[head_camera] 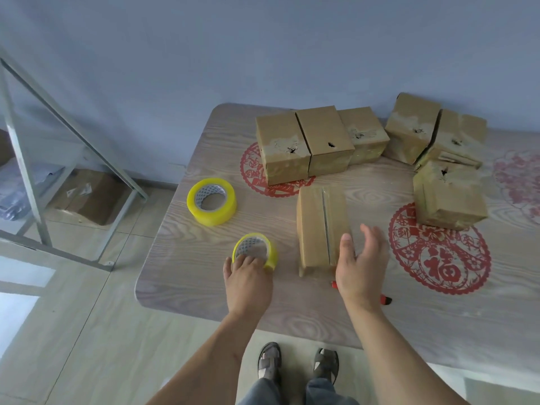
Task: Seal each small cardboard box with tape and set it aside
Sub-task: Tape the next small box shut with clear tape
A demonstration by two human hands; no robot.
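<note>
The tabletop (204,299) is pale wood grain with rounded corners and red paper-cut medallions (439,249) on its surface. A row of three cardboard boxes (321,141) stands at the far side, with three more boxes (438,141) bunched to the right. A single box (317,226) lies nearer the front edge. Left of it sit two yellow tape rolls (211,201), one larger and farther back. A small red object (387,300) lies near the front.

Matt brown cardboard boxes (323,229), torn paper skins; glossy yellow plastic tape rolls (211,201); smooth pale wood-grain surface (187,258).
</note>
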